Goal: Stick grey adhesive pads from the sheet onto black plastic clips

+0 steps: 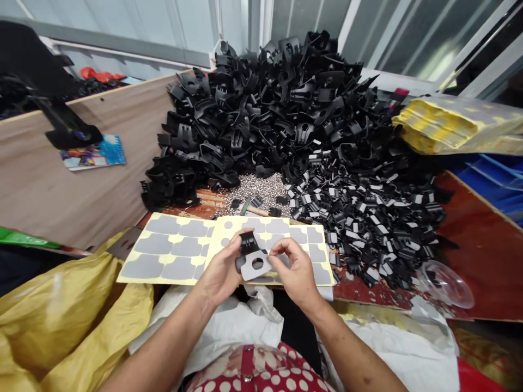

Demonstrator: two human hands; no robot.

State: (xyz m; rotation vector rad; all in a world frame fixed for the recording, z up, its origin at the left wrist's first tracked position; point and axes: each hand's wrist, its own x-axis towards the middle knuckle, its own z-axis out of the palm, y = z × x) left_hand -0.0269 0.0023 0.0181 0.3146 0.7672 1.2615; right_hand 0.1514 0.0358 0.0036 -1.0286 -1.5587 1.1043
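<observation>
My left hand is wrapped round a black plastic part with slots at its upper end. A grey sticker with a round hole lies against the part's lower face. The thumb and forefinger of my right hand pinch the sticker's right edge. Beneath both hands are yellow backing sheets bearing rows of grey stickers, spread along the near edge of the table.
A large heap of black plastic parts fills the back. Small black and grey clips lie at the right, beside a clear plastic bowl. Small metal pieces and a wooden-handled tool are beyond the sheets. Yellow bags hang at left.
</observation>
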